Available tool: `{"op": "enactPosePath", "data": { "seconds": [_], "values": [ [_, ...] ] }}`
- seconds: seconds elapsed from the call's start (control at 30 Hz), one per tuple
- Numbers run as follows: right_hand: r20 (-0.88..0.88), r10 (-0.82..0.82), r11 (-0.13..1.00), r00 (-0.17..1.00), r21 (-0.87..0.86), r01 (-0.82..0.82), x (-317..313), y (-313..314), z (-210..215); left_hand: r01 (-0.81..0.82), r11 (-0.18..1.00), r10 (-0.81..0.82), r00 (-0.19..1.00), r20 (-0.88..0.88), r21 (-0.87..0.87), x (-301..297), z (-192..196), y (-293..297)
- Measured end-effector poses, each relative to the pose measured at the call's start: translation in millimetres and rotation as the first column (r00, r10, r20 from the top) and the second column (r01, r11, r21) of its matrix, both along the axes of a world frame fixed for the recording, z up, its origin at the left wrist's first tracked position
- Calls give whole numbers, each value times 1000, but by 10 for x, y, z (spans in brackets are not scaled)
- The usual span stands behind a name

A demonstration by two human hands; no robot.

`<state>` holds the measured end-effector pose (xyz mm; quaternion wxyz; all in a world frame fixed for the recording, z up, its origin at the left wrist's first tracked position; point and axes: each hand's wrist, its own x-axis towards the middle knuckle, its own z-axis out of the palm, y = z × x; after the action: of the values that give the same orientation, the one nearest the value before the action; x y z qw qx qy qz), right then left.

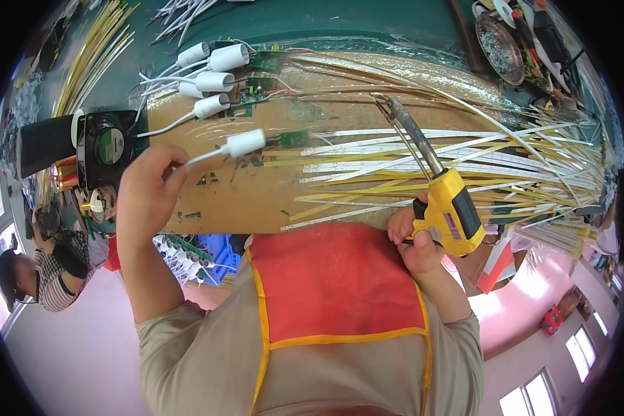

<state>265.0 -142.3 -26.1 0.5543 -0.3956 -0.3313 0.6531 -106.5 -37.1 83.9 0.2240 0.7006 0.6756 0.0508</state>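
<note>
White cable [206,157] with a white cylinder [245,143] at its right end lies over the near-left part of a brown board [236,204], which rests on a green tabletop [367,17]. Its left end is at the left hand [152,177], whose grip is closed to a narrow pinch, thumb and fingertips meeting on the cable. To the right of the cylinder, and in line with it, is a small green circuit board [293,140], with thin wires leading right toward the strips.

On the right, the right hand [421,255] has its grip wrapped around the handle of a yellow and black soldering gun [449,215]. Fingers and thumb curl about the handle, and the metal barrel [416,135] points far and slightly left, its tip well apart from the circuit board.

Many thin white and yellow strips [423,166] spread across the right half of the brown board, crossing one another. Beyond the held cable, at the far left of the board, sit more white cylinders [229,57], joined to cables and green boards. A black fan [106,148] stands just left of the left hand. At the far right is a round metal dish [500,48] beside some tools.
</note>
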Motion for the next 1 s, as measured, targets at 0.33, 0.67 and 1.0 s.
{"op": "enactPosePath", "data": {
  "seconds": [0.33,0.67,1.0],
  "values": [
    [-72,41,999,997,-1,-41,31,8,7,285,876,-307,952,-6,389,688,-333,49],
    [35,47,999,998,5,-47,9,15,35,325,853,-387,919,78,408,1010,-706,186],
    [124,166,986,978,-52,-161,72,-7,43,416,773,-438,896,-73,479,987,-787,185]
  ]
}}
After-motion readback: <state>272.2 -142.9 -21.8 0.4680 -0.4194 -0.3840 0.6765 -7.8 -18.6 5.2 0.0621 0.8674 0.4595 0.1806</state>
